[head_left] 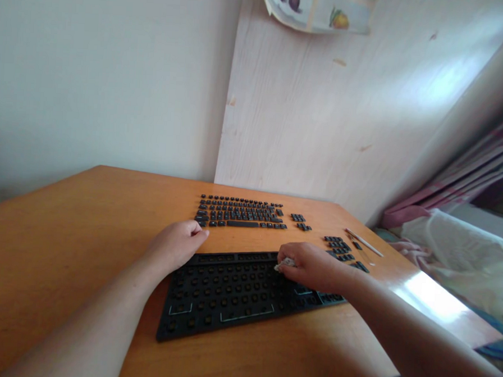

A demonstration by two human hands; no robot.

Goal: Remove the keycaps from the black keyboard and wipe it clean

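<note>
A black keyboard (246,292) with its keycaps off lies at a slant on the table, its switches bare. My left hand (176,246) is closed at its far left corner, thumb toward the right; the curled fingertips are hidden. Over the upper right part of the keyboard, my right hand (306,264) pinches a crumpled white tissue (287,263) against the switches. Beyond the keyboard, loose black keycaps (244,213) are laid out in rows in keyboard order, with the long spacebar (243,224) in the nearest row.
Small groups of keycaps (298,218) sit to the right, and number-pad keycaps (339,245) lie past my right hand. A thin white stick (364,243) rests near the right edge of the wooden table (83,247). A wall stands behind; fabric (463,244) is at the right.
</note>
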